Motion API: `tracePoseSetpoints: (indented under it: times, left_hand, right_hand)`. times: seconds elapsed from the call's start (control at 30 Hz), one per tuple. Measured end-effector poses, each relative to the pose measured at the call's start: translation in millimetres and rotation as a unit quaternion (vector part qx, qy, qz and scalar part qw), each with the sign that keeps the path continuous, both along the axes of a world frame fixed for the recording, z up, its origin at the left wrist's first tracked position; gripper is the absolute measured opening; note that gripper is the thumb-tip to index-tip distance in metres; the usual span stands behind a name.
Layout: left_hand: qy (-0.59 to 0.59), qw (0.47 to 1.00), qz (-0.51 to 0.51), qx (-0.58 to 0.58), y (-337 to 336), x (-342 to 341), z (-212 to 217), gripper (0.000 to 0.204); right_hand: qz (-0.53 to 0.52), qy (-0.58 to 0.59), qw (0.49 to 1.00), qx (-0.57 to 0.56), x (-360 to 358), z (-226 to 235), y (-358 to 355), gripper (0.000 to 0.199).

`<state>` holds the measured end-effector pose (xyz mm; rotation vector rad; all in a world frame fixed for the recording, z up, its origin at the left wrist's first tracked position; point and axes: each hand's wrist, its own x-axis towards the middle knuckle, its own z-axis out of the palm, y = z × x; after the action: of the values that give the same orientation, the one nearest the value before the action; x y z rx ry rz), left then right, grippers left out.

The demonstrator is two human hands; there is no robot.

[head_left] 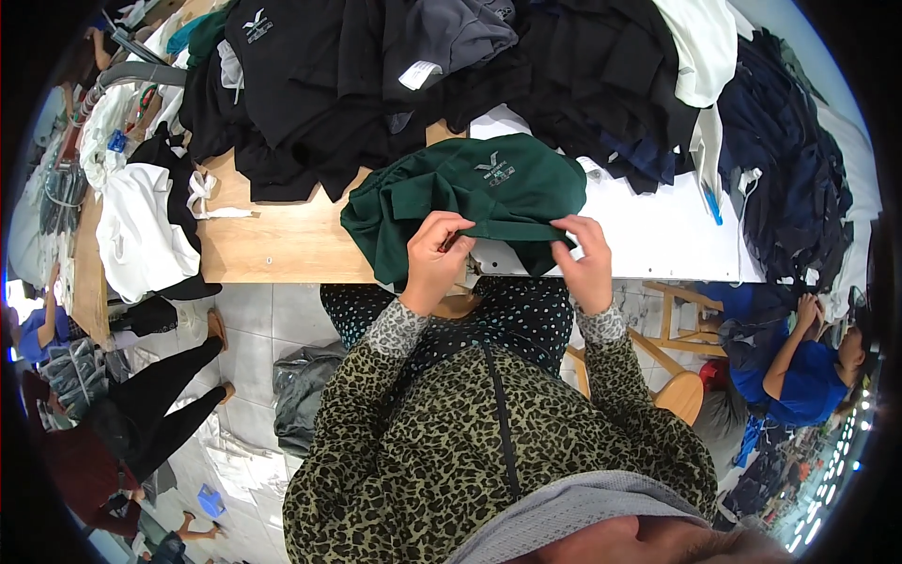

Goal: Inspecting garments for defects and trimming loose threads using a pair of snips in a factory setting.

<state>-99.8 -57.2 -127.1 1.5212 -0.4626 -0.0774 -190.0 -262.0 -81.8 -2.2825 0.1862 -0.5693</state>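
A dark green garment point(521, 174) with a pale printed mark inside lies bunched at the table's front edge. My left hand point(436, 263) is closed, thumb and fingers pinching the near edge of this cloth. Something small and dark shows between those fingers, too hidden to name. My right hand point(586, 265) pinches the same edge farther right, thumb below and fingers above. Between the two hands a narrow green band runs nearly straight. Part of the cloth hangs over the table edge towards my lap.
Piles of black garments point(310, 94) line the table's far side, with a grey one point(451, 42) on top. White cloth point(146, 230) lies at left, navy garments point(785, 150) at right. A blue pen-like object point(711, 202) lies on the white tabletop point(648, 235). Another person point(799, 376) sits at right beside a wooden stool point(678, 397).
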Motion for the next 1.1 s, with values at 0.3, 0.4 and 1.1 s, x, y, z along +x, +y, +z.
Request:
tracePoseSetpoints:
  times: [0.3,0.4,1.1]
  left_hand:
    - [0.021,0.999,0.015,-0.025,-9,-13,6,0.014]
    - [0.018,0.999,0.005,-0.035,-10,-19,11,0.012]
    - [-0.057,0.998,-0.017,0.004,-6,-23,37,0.016]
  right_hand:
    - [0.026,-0.146,0.987,-0.062,17,-9,60,0.027]
    - [0.048,-0.232,0.971,-0.023,19,-24,52,0.019]
    - [-0.019,-0.06,0.986,0.157,11,-11,64,0.009]
